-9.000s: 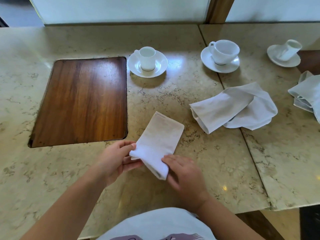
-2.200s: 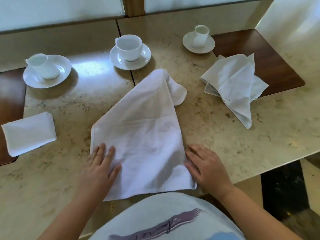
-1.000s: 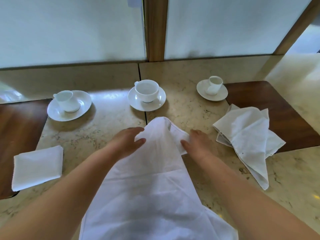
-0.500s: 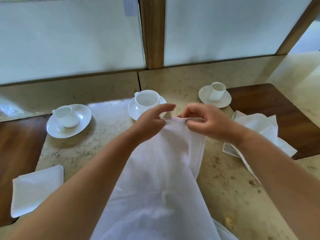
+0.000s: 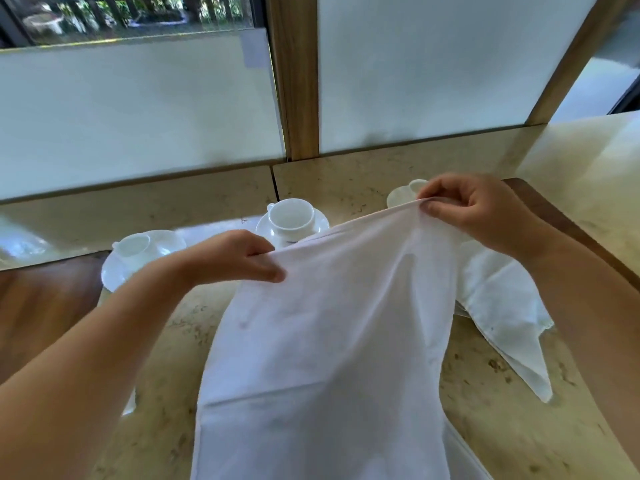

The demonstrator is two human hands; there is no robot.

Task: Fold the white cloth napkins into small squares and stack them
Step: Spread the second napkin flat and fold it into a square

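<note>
White cloth napkin (image 5: pixel 329 341), big and unfolded, is held up off the beige marble-look tabletop (image 5: pixel 502 427) by its far edge, and the rest drapes down toward the camera and off the bottom of the shot. You can see one faint horizontal crease across it low down.

Left hand (image 5: pixel 232 258) is closed on the left end of that top edge, thumb pressed on the front of the fabric. Right hand (image 5: pixel 474 213) pinches the right end between thumb and fingers, sitting higher than the left, so the edge slopes up to the right and is pulled fairly taut between them.

Behind the cloth, to the right, a loose pile of other white napkins (image 5: pixel 502 306) lies on the table with one pointed corner sticking out toward the near side. Partly under it is a dark wooden inlay panel (image 5: pixel 554 220).

Along the back there's a white teacup on a saucer (image 5: pixel 292 220) in the middle, a second white cup and saucer (image 5: pixel 138 251) to the left, partly hidden by the left forearm, and a third small white cup (image 5: pixel 414 187) peeking out just beside the right hand's fingers. Frosted window panes (image 5: pixel 138 116) with a wooden post (image 5: pixel 294 74) run behind everything.

No brands, labels or readable writing anywhere that I can spot.
</note>
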